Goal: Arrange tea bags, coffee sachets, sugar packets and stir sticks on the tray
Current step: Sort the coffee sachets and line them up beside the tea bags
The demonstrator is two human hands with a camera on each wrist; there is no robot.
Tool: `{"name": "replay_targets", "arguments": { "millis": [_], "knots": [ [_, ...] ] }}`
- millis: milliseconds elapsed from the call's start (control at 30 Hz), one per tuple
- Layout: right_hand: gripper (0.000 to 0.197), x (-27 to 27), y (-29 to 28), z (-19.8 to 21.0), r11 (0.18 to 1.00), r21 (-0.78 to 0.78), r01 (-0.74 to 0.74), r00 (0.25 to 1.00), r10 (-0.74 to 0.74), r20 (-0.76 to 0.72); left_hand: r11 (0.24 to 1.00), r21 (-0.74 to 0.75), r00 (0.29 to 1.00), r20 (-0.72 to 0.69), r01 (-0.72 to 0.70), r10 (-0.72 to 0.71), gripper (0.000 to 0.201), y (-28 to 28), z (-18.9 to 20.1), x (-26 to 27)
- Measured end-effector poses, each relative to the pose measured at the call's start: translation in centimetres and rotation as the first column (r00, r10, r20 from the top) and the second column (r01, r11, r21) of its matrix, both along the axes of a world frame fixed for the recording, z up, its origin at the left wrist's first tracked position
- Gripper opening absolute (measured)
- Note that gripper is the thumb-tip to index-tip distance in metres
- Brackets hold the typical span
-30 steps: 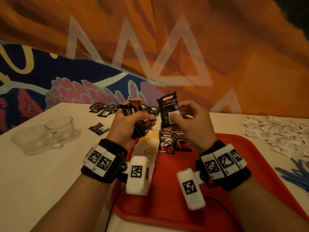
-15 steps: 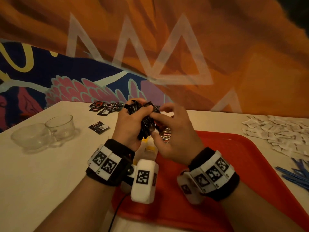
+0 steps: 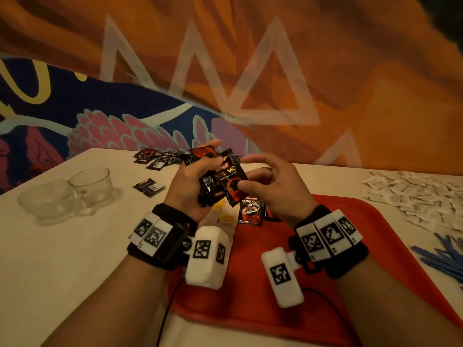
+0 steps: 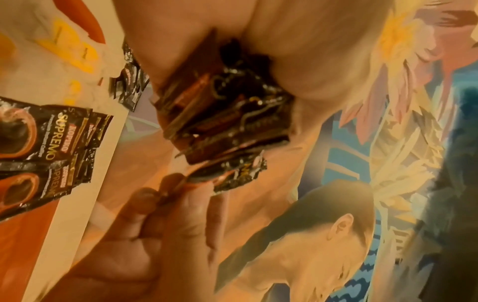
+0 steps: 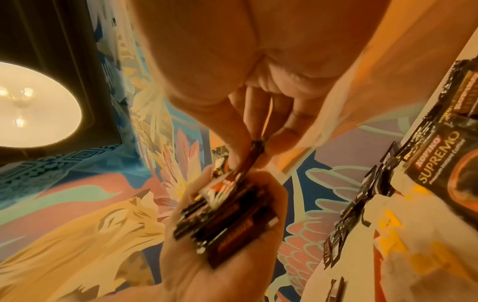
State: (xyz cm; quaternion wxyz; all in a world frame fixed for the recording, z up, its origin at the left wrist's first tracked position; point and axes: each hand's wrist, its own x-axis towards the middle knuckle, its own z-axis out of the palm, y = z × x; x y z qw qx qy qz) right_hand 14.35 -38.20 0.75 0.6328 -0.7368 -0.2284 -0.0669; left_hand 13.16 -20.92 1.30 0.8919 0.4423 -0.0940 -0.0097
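Left hand (image 3: 186, 186) clutches a glossy foil sachet stack (image 3: 213, 181); right hand (image 3: 273, 189) pinches one sachet (image 3: 234, 189).

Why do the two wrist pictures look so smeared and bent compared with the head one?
Head view: dim warm light, fairly sharp; glossy black coffee sachets glint. Left wrist view: close sachets blur, wide lens bends the wall. Right wrist view: round ceiling lamp glares, sachets smear.

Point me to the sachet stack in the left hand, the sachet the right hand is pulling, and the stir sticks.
sachet stack (image 4: 222, 114), left wrist view, edges.
pulled coffee sachet (image 3: 231, 182), head view, front face.
blue stir sticks (image 3: 441, 259), head view, middle of bundle.
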Motion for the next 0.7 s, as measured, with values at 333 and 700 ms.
{"name": "replay_targets", "arguments": {
  "millis": [333,700],
  "knots": [
    [0.014,1.9,-3.7,1.6,0.982,-0.132,0.135,0.969,-0.159,-0.188,0.999,-0.008,0.998,-0.035,-0.045,0.044,0.037,1.4,-0.6,0.7],
    [0.01,2.5,-7.8,-1.2,0.821,-0.538,0.188,0.76,-0.469,-0.45,0.997,-0.076,0.978,-0.208,0.002,-0.018,0.027,2.0,-1.1,0.7]
  ]
}}
